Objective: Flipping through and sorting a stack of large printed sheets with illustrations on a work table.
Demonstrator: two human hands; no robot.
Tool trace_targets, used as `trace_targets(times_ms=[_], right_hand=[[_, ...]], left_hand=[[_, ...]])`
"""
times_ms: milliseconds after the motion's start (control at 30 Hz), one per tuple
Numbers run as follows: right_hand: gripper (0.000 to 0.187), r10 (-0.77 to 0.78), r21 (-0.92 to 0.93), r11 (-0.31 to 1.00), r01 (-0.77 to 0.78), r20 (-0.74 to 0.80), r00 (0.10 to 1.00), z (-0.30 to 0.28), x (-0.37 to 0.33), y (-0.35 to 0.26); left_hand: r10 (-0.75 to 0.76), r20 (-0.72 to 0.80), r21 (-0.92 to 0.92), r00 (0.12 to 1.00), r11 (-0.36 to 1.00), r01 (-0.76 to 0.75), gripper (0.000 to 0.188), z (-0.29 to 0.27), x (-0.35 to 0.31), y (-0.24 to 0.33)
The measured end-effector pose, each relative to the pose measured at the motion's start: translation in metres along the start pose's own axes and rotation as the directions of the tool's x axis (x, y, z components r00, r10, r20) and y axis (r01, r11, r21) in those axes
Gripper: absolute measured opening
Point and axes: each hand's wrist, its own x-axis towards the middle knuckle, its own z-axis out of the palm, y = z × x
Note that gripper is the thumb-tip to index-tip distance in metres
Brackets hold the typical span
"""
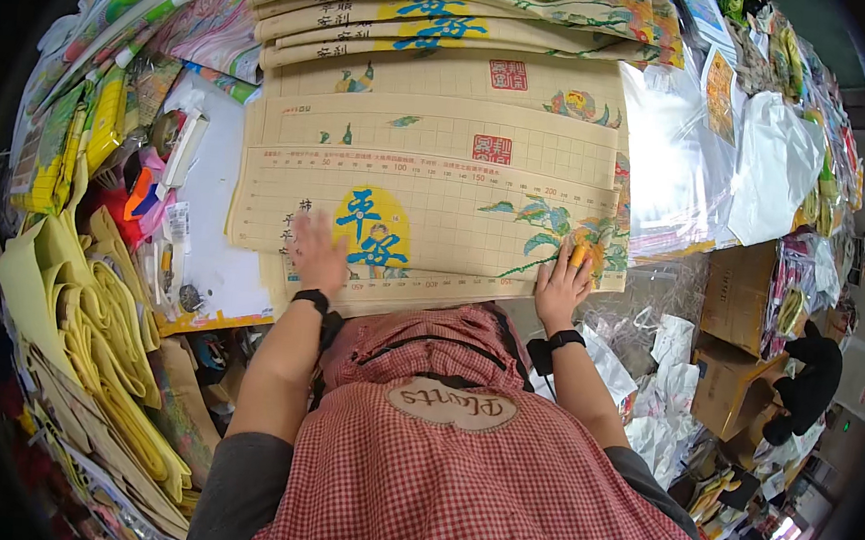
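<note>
A tan printed sheet [436, 215] with grid lines, measuring marks, a yellow circle and green leaves lies folded in front of me on the table. I cannot tell whether it is paper or cloth. My left hand [321, 254] rests on its left part beside the yellow circle, fingers spread and slightly blurred. At the right end my right hand [561, 291] lies flat near the front edge, fingers stretched out. A yellow-orange cover [581, 255] sits on one of its fingers. Neither hand holds anything.
Folded tan sheets [450, 20] are piled at the far side. Left are yellow folded material [97, 337] and small tools; right, clear plastic wrap [675, 177] and a white bag [776, 169]. Cardboard boxes [737, 291] and a person in black [812, 372] are beyond the table.
</note>
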Motion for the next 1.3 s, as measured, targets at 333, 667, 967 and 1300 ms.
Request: trace_targets(times_ms=[333, 667, 967, 1300], right_hand=[[0.045, -0.109, 0.695, 0.531, -0.484, 0.623, 0.775, -0.044, 0.009, 0.007], [0.028, -0.191, 0.685, -0.498, -0.531, 0.511, 0.838, -0.053, 0.036, -0.042], [0.048, -0.42, 0.44, 0.795, 0.417, -0.095, 0.902, -0.072, 0.021, -0.068], [0.046, -0.695, 0.369, 0.667, 0.648, -0.005, 0.719, -0.032, 0.026, -0.047]], left_hand=[[-0.202, 0.729, -0.604, 0.655, -0.639, 0.476, 0.042, -0.043, 0.031, -0.041], [0.137, 0.557, -0.765, 0.819, -0.297, 0.571, 0.028, -0.098, -0.003, 0.038], [0.15, 0.27, -0.516, 0.951, 0.856, 0.012, 0.058, -0.049, -0.016, 0.035], [0.575, 0.051, -0.119, 0.817, 0.815, -0.567, 0.066, -0.088, -0.017, 0.067]])
